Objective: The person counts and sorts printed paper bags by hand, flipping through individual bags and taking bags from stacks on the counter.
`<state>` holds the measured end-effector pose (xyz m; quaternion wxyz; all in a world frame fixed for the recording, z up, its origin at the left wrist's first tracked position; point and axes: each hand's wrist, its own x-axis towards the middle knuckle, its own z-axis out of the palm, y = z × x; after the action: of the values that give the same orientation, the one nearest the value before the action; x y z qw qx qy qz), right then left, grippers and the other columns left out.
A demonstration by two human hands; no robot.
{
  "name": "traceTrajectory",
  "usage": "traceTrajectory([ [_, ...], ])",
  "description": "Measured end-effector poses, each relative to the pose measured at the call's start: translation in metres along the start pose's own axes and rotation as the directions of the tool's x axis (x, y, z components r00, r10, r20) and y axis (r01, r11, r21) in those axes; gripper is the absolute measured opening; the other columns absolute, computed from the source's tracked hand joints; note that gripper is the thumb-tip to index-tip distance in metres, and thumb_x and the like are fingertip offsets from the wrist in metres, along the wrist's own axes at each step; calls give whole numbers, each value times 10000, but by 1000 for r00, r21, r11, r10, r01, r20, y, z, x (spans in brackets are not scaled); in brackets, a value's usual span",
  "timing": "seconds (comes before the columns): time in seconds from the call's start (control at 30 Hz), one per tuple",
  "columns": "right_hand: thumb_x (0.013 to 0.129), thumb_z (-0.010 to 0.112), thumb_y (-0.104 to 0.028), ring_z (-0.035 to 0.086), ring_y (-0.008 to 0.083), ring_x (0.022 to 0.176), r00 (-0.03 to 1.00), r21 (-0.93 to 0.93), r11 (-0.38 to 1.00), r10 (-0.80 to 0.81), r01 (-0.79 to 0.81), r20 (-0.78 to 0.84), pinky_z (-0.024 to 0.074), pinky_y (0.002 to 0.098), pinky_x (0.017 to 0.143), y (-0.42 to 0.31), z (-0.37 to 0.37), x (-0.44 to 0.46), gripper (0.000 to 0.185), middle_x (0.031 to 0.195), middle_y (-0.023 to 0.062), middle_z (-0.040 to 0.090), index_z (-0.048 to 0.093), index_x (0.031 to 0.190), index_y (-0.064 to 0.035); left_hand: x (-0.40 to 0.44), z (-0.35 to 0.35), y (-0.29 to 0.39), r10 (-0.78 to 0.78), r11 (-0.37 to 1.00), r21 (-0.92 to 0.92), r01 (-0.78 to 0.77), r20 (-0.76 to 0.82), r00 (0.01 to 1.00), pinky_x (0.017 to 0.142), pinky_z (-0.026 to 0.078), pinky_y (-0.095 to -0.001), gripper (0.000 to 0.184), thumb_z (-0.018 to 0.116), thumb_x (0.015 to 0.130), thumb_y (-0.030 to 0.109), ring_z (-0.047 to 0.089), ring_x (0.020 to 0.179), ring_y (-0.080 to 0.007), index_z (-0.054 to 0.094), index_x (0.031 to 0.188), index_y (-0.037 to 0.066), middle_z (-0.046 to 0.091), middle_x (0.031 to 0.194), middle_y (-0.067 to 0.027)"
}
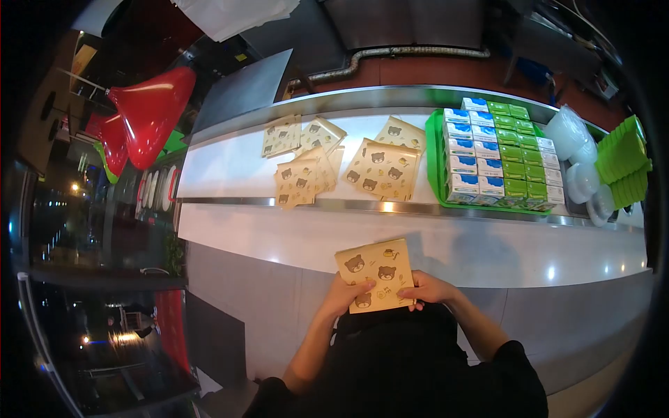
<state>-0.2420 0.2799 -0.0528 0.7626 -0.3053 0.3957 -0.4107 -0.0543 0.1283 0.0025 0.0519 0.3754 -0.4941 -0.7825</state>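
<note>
A brown paper bag (382, 268) printed with bear heads is held up in front of my body, just off the counter's near edge. My left hand (341, 295) grips its left side, thumb lying on the printed face. On the lower right edge, my right hand (428, 288) pinches it with the thumb in front and fingers behind. Whether it is one bag or a thin stack I cannot tell. Farther off on the counter lie matching bags: overlapping piles (300, 177) at the left and a larger pile (383, 167) in the middle.
A green tray (435, 157) with rows of small white, blue and green cartons stands at the right. Beyond it are stacked clear plastic containers (582, 177) and green trays (620, 153). Red glossy balloons (150, 118) hang at the left. A metal strip (244, 202) runs along the counter.
</note>
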Motion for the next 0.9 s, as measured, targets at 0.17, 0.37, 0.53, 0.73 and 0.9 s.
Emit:
traceTrajectory([
  [0.17,919,577,-188,530,59,494,985,42,995,-83,90,-150,403,182,422,3,7,2,238,784,41,617,546,1073,-9,-1,-4,-12,-120,990,-83,117,-37,992,763,533,-303,404,681,781,-19,619,894,-170,531,1156,-30,633,1017,-99],
  [0.37,920,572,-189,595,91,795,916,-32,974,-223,225,-334,497,223,661,9,18,14,335,962,44,620,515,1191,0,3,-25,-10,-94,994,-46,97,61,994,764,539,-307,459,677,748,-71,626,924,-186,512,1174,-27,625,1060,-117],
  [0.53,917,569,-177,581,114,935,879,116,948,-222,295,-423,494,259,793,-24,52,56,358,1087,74,609,513,1210,21,2,-46,1,-89,994,-62,93,65,994,771,539,-313,450,672,754,-54,627,917,-179,519,1176,-26,630,1061,-118],
  [0.73,876,616,-163,571,150,997,924,26,980,-178,199,-339,479,302,868,-30,75,112,406,1116,95,607,510,1215,32,-10,-126,19,-56,984,-158,78,136,989,789,538,-315,467,687,755,-44,628,936,-189,513,1187,-22,627,1071,-125],
  [0.9,871,623,-189,558,166,1027,937,-95,992,-106,78,-333,467,314,889,-45,106,170,442,1154,115,592,499,1234,31,-22,-187,32,-42,963,-258,72,120,992,771,550,-318,452,669,796,-4,632,940,-215,491,1211,-32,617,1100,-130],
])
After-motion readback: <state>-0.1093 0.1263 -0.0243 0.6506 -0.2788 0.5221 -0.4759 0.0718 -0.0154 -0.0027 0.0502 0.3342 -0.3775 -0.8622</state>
